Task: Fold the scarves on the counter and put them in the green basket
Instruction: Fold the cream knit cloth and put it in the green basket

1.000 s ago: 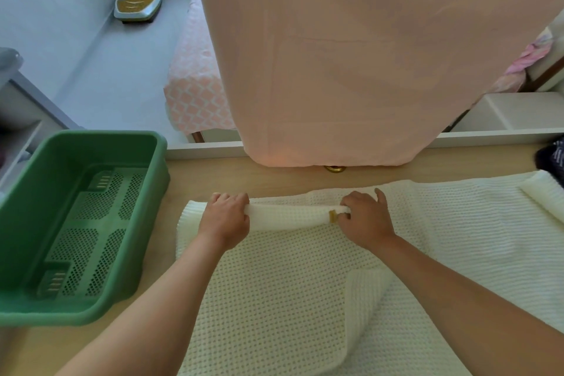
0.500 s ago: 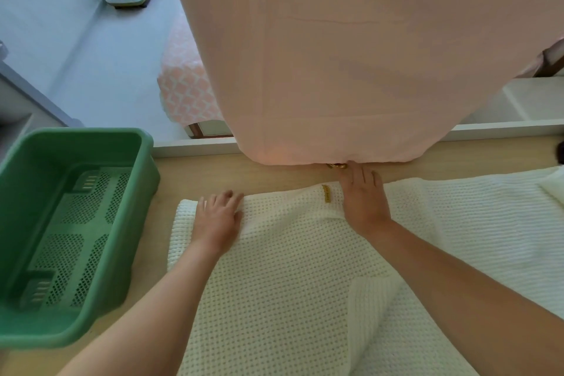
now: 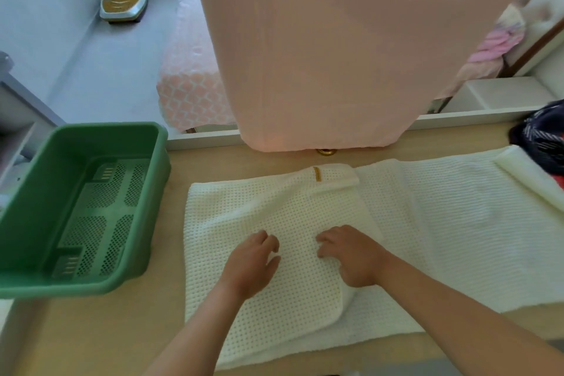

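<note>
Scarf (image 3: 274,201) is lying with 1 fold just laid, needing more; left hand (image 3: 250,262) and right hand (image 3: 351,256) are smoothing it, fingers relaxed, gripping nothing.

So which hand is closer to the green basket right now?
Left. The left hand rests on the cream scarf right of the green basket; the right hand lies farther right on the same scarf.

Open-weave knit scarf (image 3: 274,210), matt
</note>
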Available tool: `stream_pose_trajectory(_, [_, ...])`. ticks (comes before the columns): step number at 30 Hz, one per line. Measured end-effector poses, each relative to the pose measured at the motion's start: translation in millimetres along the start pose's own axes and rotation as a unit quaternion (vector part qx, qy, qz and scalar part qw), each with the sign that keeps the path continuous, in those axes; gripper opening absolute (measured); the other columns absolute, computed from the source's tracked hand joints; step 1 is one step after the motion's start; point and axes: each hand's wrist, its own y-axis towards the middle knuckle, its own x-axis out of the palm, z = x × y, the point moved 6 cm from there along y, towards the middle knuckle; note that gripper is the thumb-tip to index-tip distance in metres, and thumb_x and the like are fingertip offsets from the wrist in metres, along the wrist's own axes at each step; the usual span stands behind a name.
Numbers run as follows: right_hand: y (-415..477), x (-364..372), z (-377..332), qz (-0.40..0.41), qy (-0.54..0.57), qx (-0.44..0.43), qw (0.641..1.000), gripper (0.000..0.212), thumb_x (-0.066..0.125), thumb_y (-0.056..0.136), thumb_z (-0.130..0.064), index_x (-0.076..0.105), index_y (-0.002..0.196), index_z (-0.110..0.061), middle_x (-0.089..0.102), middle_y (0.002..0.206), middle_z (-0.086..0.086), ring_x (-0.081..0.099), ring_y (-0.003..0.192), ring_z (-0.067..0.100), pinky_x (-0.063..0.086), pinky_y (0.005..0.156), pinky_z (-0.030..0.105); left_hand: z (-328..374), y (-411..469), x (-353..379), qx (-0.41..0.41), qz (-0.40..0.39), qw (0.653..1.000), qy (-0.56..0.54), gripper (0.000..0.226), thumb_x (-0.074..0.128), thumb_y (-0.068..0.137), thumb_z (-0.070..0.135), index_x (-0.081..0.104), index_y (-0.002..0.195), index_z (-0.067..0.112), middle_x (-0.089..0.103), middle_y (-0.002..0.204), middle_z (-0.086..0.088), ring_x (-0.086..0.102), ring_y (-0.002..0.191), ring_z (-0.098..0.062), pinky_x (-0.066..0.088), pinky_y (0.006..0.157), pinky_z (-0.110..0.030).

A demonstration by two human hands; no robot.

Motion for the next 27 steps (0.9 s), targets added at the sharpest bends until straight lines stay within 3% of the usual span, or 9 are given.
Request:
stream_pose_trajectory(2, [-16, 7, -6, -0.079, -0.045, 0.037, 0.995, 0.076, 0.051, 0.078, -0.010, 0.036, 0.151, -0.028, 0.015, 0.164, 0.000, 0.012, 0.150, 0.018, 0.002, 0.124, 0.039, 3, -25, 12, 0.008, -0.044, 0.999, 0.007, 0.024, 0.053, 0.091, 0.050, 0.052, 0.100, 0.028, 0.050, 0.098, 0.015, 0.048, 0.089, -0.009, 0.039, 0.068, -0.023])
stream_pose_trajectory(5, [-37, 18, -13, -0.112, -0.115, 0.065, 0.985, 0.092, 0.056, 0.079, -0.015, 0.013, 0.157, -0.034, -0.002, 0.165, 0.001, 0.004, 0.151, 0.021, -0.001, 0.123, 0.045, 1, -59, 18, 0.019, -0.078, 0.996, 0.027, 0.044, 0.051, 0.077, 0.074, 0.049, 0.096, 0.033, 0.045, 0.095, 0.019, 0.043, 0.088, -0.006, 0.039, 0.072, -0.021])
stream_pose_trajectory(9, [-50, 21, -21, -0.031, -0.190, 0.071, 0.979, 0.072, 0.062, 0.082, 0.001, 0.044, 0.147, -0.023, 0.051, 0.135, 0.009, 0.051, 0.118, 0.026, 0.027, 0.108, 0.038, 2, -95, 24, 0.044, -0.107, 0.991, 0.065, 0.073, 0.053, 0.057, 0.087, 0.049, 0.110, 0.037, 0.042, 0.109, 0.019, 0.038, 0.099, -0.007, 0.037, 0.090, -0.024])
stream_pose_trajectory(11, [-50, 13, -27, 0.037, -0.215, 0.073, 0.973, 0.042, 0.073, 0.070, 0.003, 0.073, 0.104, -0.021, 0.064, 0.090, -0.001, 0.058, 0.083, 0.019, 0.030, 0.090, 0.029, 1, -107, 29, 0.049, -0.111, 0.989, 0.088, 0.072, 0.057, 0.061, 0.077, 0.046, 0.120, 0.037, 0.039, 0.117, 0.017, 0.037, 0.107, -0.010, 0.032, 0.098, -0.027])
stream_pose_trajectory(13, [-55, 1, -33, 0.128, -0.172, 0.053, 0.975, 0.029, 0.077, 0.061, 0.006, 0.066, 0.073, -0.018, 0.055, 0.070, -0.003, 0.053, 0.069, 0.018, 0.038, 0.093, 0.033, -2, -116, 30, 0.038, -0.097, 0.990, 0.097, 0.059, 0.060, 0.072, 0.058, 0.047, 0.125, 0.035, 0.041, 0.121, 0.013, 0.039, 0.111, -0.012, 0.031, 0.100, -0.028])
stream_pose_trajectory(15, [-62, -15, -45, 0.191, -0.102, 0.054, 0.975, 0.025, 0.065, 0.071, 0.006, 0.056, 0.070, -0.017, 0.048, 0.067, -0.002, 0.047, 0.066, 0.019, 0.050, 0.089, 0.045, -6, -122, 26, 0.006, -0.079, 0.993, 0.089, 0.043, 0.057, 0.082, 0.034, 0.051, 0.124, 0.032, 0.048, 0.119, 0.012, 0.044, 0.109, -0.013, 0.034, 0.097, -0.027])
stream_pose_trajectory(20, [-78, -34, -61, 0.159, -0.074, 0.077, 0.982, 0.017, 0.057, 0.082, -0.029, 0.055, 0.096, -0.020, 0.054, 0.081, -0.003, 0.049, 0.073, 0.017, 0.039, 0.067, 0.033, -3, -135, -1, -0.016, 0.002, 0.998, 0.068, 0.019, 0.051, 0.080, 0.003, 0.050, 0.076, 0.022, 0.048, 0.077, 0.008, 0.046, 0.071, -0.015, 0.035, 0.056, -0.022])
stream_pose_trajectory(23, [-88, -35, -63, 0.168, -0.158, 0.041, 0.972, 0.030, 0.066, 0.068, -0.003, 0.064, 0.094, -0.017, 0.056, 0.072, -0.003, 0.050, 0.059, 0.017, 0.032, 0.054, 0.027, -10, -141, -20, -0.030, 0.017, 0.999, 0.025, 0.022, 0.048, 0.080, 0.003, 0.045, 0.071, 0.023, 0.046, 0.075, 0.006, 0.047, 0.065, -0.018, 0.040, 0.052, -0.029])
stream_pose_trajectory(27, [-104, -14, -75, 0.120, -0.215, 0.032, 0.969, 0.044, 0.072, 0.053, 0.013, 0.061, 0.081, -0.020, 0.049, 0.067, -0.004, 0.030, 0.051, 0.011, 0.019, 0.045, 0.027, -15, -156, -13, -0.070, -0.132, 0.989, -0.003, 0.030, 0.043, 0.074, 0.003, 0.039, 0.061, 0.030, 0.046, 0.072, 0.010, 0.048, 0.070, -0.017, 0.035, 0.057, -0.026])
